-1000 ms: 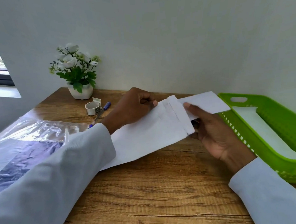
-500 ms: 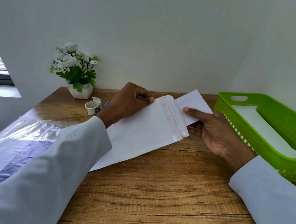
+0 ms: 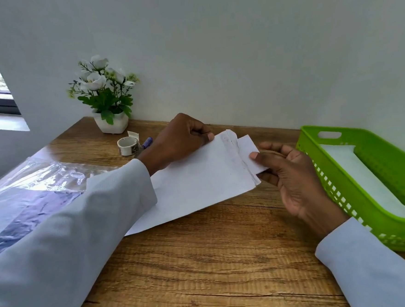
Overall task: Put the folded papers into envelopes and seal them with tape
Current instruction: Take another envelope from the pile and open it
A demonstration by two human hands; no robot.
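A long white envelope (image 3: 198, 182) lies slanted on the wooden table (image 3: 204, 261), its open end and flap toward the right. My left hand (image 3: 181, 138) pinches the envelope's far edge near the flap. A folded white paper (image 3: 249, 147) sticks out of the opening, only its short end showing. My right hand (image 3: 291, 171) grips that end, thumb on top. A roll of tape (image 3: 128, 146) stands behind my left wrist, a loose end sticking up.
A green plastic basket (image 3: 390, 183) at the right holds white paper. A clear plastic sleeve (image 3: 31, 189) with dark contents lies at the left. A potted white flower plant (image 3: 106, 97) stands at the wall, a purple pen (image 3: 147, 142) beside the tape.
The folded paper has slid leftward into the envelope; much less of it sticks out now. My right hand followed it toward the opening. My left hand stayed on the envelope.
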